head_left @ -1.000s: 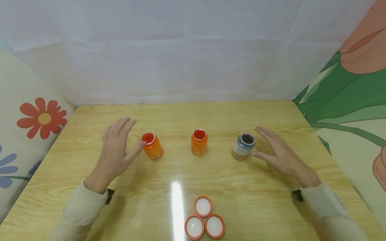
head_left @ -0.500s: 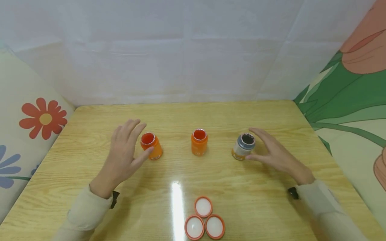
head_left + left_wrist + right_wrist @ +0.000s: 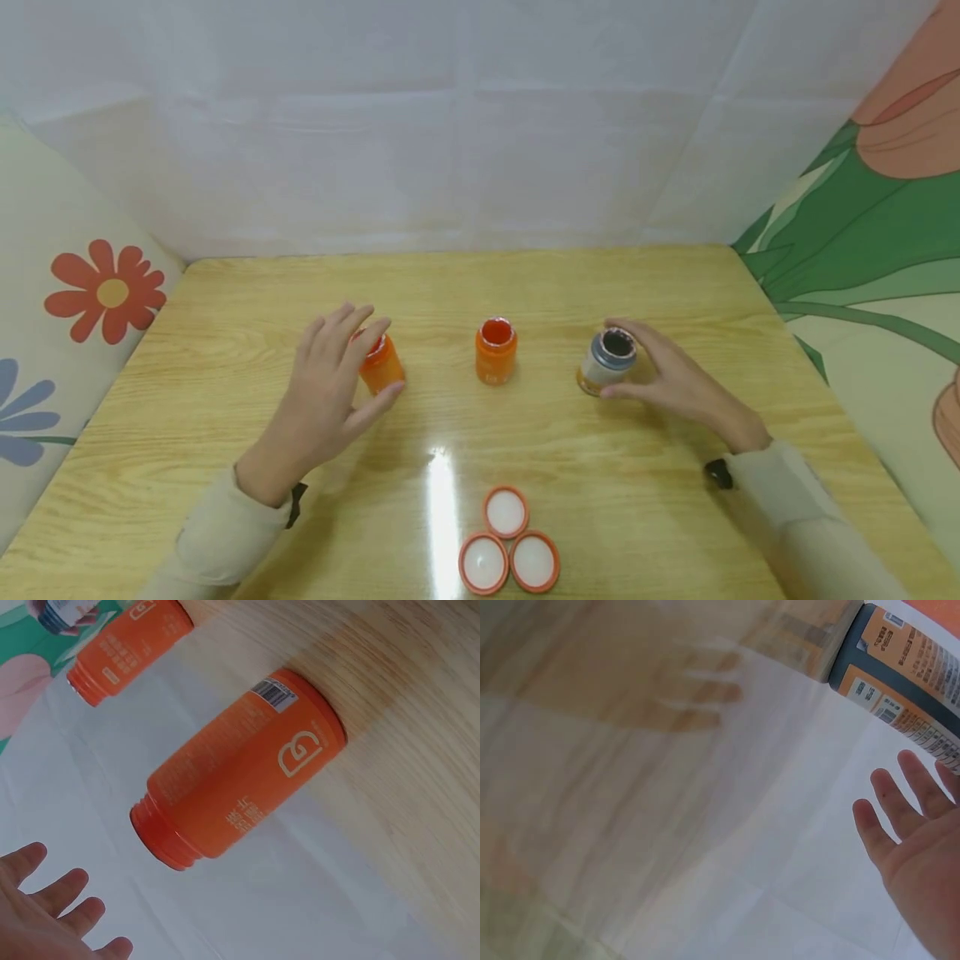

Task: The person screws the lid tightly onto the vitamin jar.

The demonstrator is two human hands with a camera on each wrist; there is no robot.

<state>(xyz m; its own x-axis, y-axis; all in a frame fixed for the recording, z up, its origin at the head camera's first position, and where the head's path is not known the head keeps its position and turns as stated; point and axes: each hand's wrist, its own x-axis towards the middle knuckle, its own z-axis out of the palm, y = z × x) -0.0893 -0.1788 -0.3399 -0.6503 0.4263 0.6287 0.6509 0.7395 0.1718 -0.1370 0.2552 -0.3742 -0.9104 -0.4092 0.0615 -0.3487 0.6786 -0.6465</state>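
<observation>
My left hand (image 3: 322, 392) is beside the left orange bottle (image 3: 384, 365), fingers spread around its far side and thumb in front. In the left wrist view that uncapped bottle (image 3: 244, 772) stands apart from the straight fingers (image 3: 60, 900). On the right, my right hand (image 3: 678, 379) has its thumb and index finger on either side of a grey-and-white jar (image 3: 600, 372) with a dark mouth. The right wrist view has its extended fingers (image 3: 892, 806) just by the jar's orange-and-dark label (image 3: 907, 675). Between the hands stands a second orange bottle (image 3: 496, 360), also uncapped.
Three round lids with orange rims and white insides, one of them the top lid (image 3: 506, 512), lie clustered near the front of the wooden table (image 3: 637, 517). A white cloth (image 3: 450, 167) hangs behind the table, and flower-patterned panels (image 3: 885, 250) flank it.
Both hands have moved inward: the left hand now partly covers the left orange bottle, and the right thumb and index finger have come around the grey jar. Bottles and lids stay in place.
</observation>
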